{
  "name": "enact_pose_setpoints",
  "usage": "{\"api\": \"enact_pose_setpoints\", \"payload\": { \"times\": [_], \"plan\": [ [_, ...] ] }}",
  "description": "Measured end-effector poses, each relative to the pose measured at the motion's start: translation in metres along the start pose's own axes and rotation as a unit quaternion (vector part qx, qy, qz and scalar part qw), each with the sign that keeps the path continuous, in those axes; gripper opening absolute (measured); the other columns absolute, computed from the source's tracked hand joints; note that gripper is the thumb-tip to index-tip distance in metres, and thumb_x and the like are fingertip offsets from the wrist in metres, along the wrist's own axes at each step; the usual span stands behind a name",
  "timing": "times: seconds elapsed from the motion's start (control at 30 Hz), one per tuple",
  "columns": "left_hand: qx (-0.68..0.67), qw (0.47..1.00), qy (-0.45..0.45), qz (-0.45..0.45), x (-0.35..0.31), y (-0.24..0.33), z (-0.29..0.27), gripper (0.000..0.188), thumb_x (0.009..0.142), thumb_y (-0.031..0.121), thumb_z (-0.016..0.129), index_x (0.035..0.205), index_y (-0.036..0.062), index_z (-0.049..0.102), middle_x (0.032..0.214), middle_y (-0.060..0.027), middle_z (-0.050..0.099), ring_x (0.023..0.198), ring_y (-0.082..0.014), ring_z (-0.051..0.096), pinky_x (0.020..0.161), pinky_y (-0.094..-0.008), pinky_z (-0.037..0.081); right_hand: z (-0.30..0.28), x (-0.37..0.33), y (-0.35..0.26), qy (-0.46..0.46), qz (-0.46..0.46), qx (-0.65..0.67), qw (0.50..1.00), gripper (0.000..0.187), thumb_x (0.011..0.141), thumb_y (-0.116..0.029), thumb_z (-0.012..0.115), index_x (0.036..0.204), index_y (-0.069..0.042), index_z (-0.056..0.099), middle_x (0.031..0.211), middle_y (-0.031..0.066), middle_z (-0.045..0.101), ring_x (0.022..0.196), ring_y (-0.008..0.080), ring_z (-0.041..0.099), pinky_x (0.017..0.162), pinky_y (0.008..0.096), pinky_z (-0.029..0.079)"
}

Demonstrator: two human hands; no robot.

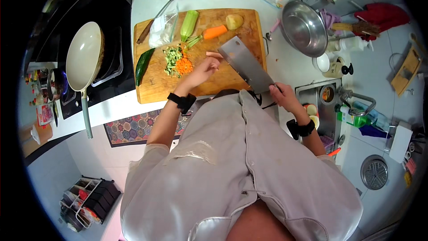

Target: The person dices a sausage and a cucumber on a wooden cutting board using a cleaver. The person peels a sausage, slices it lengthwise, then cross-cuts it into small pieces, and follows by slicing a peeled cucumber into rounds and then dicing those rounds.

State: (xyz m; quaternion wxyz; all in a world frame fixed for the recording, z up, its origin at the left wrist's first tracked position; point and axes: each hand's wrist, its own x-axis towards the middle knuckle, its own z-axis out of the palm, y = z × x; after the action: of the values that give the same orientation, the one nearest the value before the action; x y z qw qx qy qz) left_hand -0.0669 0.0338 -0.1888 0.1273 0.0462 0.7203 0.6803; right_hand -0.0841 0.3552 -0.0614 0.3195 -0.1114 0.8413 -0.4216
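Right hand (285, 98) is gripping the cleaver (248, 64) by its handle, left hand (204, 71) is pinching a pinkish stick (214, 55), probably steadying it on the board (157, 88).

Chopped bits (182, 65) block me just left of the left hand (204, 71); the knife (248, 64) blocks its right side, but I see bare board (250, 27) beyond.

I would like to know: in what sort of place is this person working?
It looks like a kitchen, probably in a home: a black stove is at the left, a metal sink at the right, and between them a wooden cutting board with chopped vegetables.
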Motion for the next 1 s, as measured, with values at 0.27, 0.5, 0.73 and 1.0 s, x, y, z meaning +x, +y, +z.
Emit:
{"api": "enact_pose_setpoints", "payload": {
  "times": [0.27, 0.5, 0.73, 1.0],
  "plan": [
    [0.369, 0.919, -0.047, 0.132, -0.018, 0.019, 0.005, 0.04, 0.073, -0.002, 0.057, 0.112, 0.0064, 0.052, 0.099, -0.0135, 0.054, 0.095, -0.0317, 0.052, 0.081, -0.0376, 0.045, -0.001, -0.003, 0.006, 0.014, 0.01, -0.059, 0.998, 0.036, 0.091, -0.031, 0.05, 0.079, 0.002, 0.054, 0.058, 0.0132, 0.049, 0.053, 0.0191, 0.045, 0.053, 0.0337, 0.039],
    [0.354, 0.918, 0.0, 0.178, -0.022, 0.013, -0.005, 0.039, 0.077, 0.002, 0.059, 0.115, 0.0056, 0.052, 0.112, -0.0132, 0.053, 0.107, -0.0303, 0.05, 0.089, -0.0361, 0.042, 0.009, 0.008, 0.018, 0.015, -0.025, -0.146, 0.989, 0.041, 0.091, -0.036, 0.048, 0.081, 0.002, 0.058, 0.066, 0.0201, 0.057, 0.06, 0.0335, 0.054, 0.057, 0.0394, 0.041],
    [0.439, 0.89, -0.012, 0.122, -0.015, 0.01, -0.027, 0.036, 0.073, 0.006, 0.061, 0.108, 0.0105, 0.058, 0.101, -0.0074, 0.057, 0.098, -0.0262, 0.052, 0.083, -0.0357, 0.044, 0.014, 0.012, 0.013, -0.022, -0.01, -0.188, 0.982, 0.043, 0.091, -0.038, 0.047, 0.081, 0.001, 0.059, 0.07, 0.021, 0.058, 0.066, 0.0375, 0.056, 0.061, 0.0423, 0.043],
    [0.408, 0.88, -0.08, 0.229, -0.014, 0.011, -0.026, 0.018, 0.073, 0.013, 0.063, 0.09, 0.011, 0.061, 0.094, -0.0031, 0.058, 0.093, -0.0238, 0.053, 0.083, -0.0355, 0.042, 0.026, 0.022, 0.004, -0.041, -0.017, -0.22, 0.975, 0.043, 0.09, -0.041, 0.046, 0.081, -0.001, 0.06, 0.071, 0.0196, 0.06, 0.068, 0.0371, 0.057, 0.062, 0.043, 0.044]
  ]
}}
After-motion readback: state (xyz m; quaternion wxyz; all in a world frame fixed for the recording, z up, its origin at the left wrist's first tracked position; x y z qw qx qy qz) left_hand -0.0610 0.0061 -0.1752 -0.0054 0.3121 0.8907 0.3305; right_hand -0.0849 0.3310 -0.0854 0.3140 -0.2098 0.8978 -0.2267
